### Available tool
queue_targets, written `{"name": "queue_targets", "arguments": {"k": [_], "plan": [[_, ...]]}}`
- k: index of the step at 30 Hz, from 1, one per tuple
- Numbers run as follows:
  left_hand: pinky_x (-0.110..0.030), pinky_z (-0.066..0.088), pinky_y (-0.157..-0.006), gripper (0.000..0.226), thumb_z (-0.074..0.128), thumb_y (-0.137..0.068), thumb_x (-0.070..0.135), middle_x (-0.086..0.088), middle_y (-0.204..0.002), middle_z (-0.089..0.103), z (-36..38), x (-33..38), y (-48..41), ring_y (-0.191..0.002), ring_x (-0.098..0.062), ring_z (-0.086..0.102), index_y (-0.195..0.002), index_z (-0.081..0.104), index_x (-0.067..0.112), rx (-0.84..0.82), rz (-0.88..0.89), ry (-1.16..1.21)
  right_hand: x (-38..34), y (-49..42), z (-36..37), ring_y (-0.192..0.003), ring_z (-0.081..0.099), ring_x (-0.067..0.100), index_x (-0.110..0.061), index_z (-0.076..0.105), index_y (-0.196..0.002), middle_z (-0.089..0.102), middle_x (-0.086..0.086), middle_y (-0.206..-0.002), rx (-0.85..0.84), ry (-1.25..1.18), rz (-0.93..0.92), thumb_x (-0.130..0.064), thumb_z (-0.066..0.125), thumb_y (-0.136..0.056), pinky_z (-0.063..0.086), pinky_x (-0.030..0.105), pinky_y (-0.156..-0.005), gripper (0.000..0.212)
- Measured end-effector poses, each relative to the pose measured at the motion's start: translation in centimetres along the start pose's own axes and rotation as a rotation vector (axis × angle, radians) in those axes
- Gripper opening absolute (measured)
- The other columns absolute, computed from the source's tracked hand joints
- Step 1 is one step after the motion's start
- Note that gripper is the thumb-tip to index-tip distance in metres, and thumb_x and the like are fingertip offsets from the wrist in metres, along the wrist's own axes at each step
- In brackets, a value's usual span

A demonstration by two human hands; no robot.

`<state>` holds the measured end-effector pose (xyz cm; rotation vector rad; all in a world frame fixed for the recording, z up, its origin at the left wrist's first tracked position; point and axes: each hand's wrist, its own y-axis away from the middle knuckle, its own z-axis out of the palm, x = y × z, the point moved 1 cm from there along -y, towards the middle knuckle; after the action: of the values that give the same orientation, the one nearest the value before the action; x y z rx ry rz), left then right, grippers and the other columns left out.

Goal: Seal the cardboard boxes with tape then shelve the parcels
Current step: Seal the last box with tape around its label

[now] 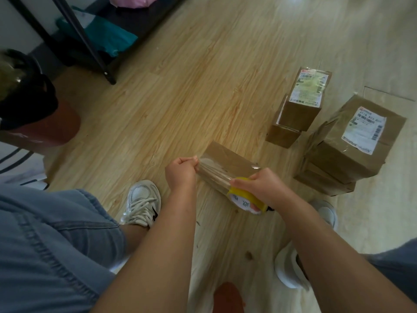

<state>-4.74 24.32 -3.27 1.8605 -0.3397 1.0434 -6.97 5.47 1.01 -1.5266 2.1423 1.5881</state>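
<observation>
Head view: the left hand (180,170) pinched the tape's free end, and the right hand (259,186) had its grip round the tape roll (246,201), stretching the strip above a box (225,154) on the floor. Labelled parcels (352,141) stood taped nearby (print unreadable). Judged mid-sealing, with nothing yet shelved on the rack (90,41).

L hand (180,171) fisted, fingers (192,161) pinching, R hand (259,186) curled gripping, palm down
</observation>
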Motion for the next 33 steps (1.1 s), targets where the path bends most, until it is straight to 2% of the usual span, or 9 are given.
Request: {"name": "queue_targets", "arguments": {"k": [3, 6, 9, 13, 18, 23, 28, 30, 33], "plan": [[-0.03, 0.049, -0.068, 0.019, 0.072, -0.087, 0.012, 0.001, -0.071, 0.068, -0.1, 0.0, -0.3, -0.065, -0.013, 0.062, -0.07, 0.063, 0.016, 0.026, -0.028, 0.06, 0.1, 0.2, -0.6, -0.05, 0.057, 0.019, 0.003, 0.063, -0.077, 0.065, 0.017, -0.057, -0.032, -0.082, -0.03, -0.058, 0.07, -0.084, 0.043, 0.025, -0.052, 0.061], [-0.024, 0.047, -0.06, 0.016, 0.07, -0.089, 0.011, -0.001, -0.079, 0.069, -0.6, 0.6, -0.9, -0.065, -0.011, 0.061, -0.075, 0.062, 0.014, 0.039, -0.024, 0.109, 0.0, 0.4, -1.2, -0.064, 0.066, 0.019, 0.01, 0.071, -0.094, 0.073, 0.019, -0.076, -0.053, -0.289, -0.093, -0.044, 0.068, -0.09, 0.05, 0.017, -0.061, 0.055], [-0.023, 0.049, -0.062, 0.014, 0.068, -0.089, 0.01, 0.0, -0.08, 0.07, -0.5, 2.0, -1.2, -0.064, -0.01, 0.061, -0.077, 0.062, 0.013, 0.054, 0.025, 0.13, 0.3, 0.0, -0.8, -0.065, 0.062, 0.02, 0.011, 0.068, -0.087, 0.068, 0.023, -0.073, -0.008, -0.257, -0.111, -0.045, 0.067, -0.09, 0.055, 0.033, -0.076, 0.057], [-0.022, 0.048, -0.063, 0.016, 0.07, -0.088, 0.01, 0.001, -0.078, 0.07, -0.1, 3.1, -1.4, -0.066, -0.009, 0.061, -0.075, 0.062, 0.015, 0.027, 0.093, 0.086, 1.4, -0.5, -0.8, -0.041, 0.051, 0.013, 0.001, 0.064, -0.074, 0.055, 0.011, -0.05, 0.072, -0.066, -0.006, -0.052, 0.067, -0.088, 0.044, 0.026, -0.052, 0.055], [-0.022, 0.049, -0.064, 0.013, 0.072, -0.088, 0.014, 0.002, -0.08, 0.071, -0.4, 1.8, -1.5, -0.066, -0.009, 0.062, -0.077, 0.065, 0.015, 0.043, 0.025, 0.141, 1.4, -0.6, -1.6, -0.053, 0.05, 0.02, -0.005, 0.059, -0.071, 0.051, 0.008, -0.055, 0.091, -0.032, -0.031, -0.06, 0.07, -0.082, 0.041, 0.028, -0.056, 0.057], [-0.024, 0.051, -0.072, 0.008, 0.072, -0.089, 0.02, 0.005, -0.083, 0.072, -1.3, 1.9, -3.1, -0.07, -0.007, 0.064, -0.082, 0.068, 0.018, 0.078, 0.003, 0.16, 1.4, 0.0, -2.7, -0.078, 0.074, 0.023, -0.013, 0.078, -0.078, 0.076, 0.01, -0.076, -0.034, -0.365, -0.136, -0.047, 0.068, -0.088, 0.054, 0.03, -0.088, 0.037], [-0.024, 0.049, -0.075, 0.011, 0.073, -0.088, 0.024, 0.008, -0.083, 0.072, 0.1, 1.6, -4.6, -0.077, -0.007, 0.064, -0.079, 0.068, 0.02, -0.02, 0.014, 0.03, 1.2, -1.7, -3.1, -0.063, 0.057, 0.022, -0.001, 0.073, -0.079, 0.06, 0.025, -0.069, 0.161, -0.164, -0.093, -0.058, 0.069, -0.083, 0.053, 0.042, -0.068, 0.057], [-0.023, 0.046, -0.07, 0.012, 0.073, -0.088, 0.024, 0.009, -0.082, 0.071, 0.7, 1.2, -5.4, -0.076, -0.007, 0.063, -0.077, 0.068, 0.022, -0.031, -0.002, -0.014, 1.2, -2.4, -2.8, -0.053, 0.049, 0.016, -0.011, 0.06, -0.057, 0.05, 0.008, -0.054, 0.218, -0.054, -0.063, -0.058, 0.068, -0.084, 0.042, 0.036, -0.057, 0.054], [-0.024, 0.043, -0.067, 0.015, 0.075, -0.086, 0.025, 0.009, -0.081, 0.071, 1.5, 0.6, -6.7, -0.073, -0.007, 0.062, -0.074, 0.067, 0.023, -0.025, -0.012, -0.06, 1.2, -3.5, -2.0, -0.049, 0.04, 0.015, -0.011, 0.053, -0.059, 0.042, 0.002, -0.053, 0.274, 0.089, -0.061, -0.059, 0.065, -0.086, 0.033, 0.033, -0.054, 0.056]]}}
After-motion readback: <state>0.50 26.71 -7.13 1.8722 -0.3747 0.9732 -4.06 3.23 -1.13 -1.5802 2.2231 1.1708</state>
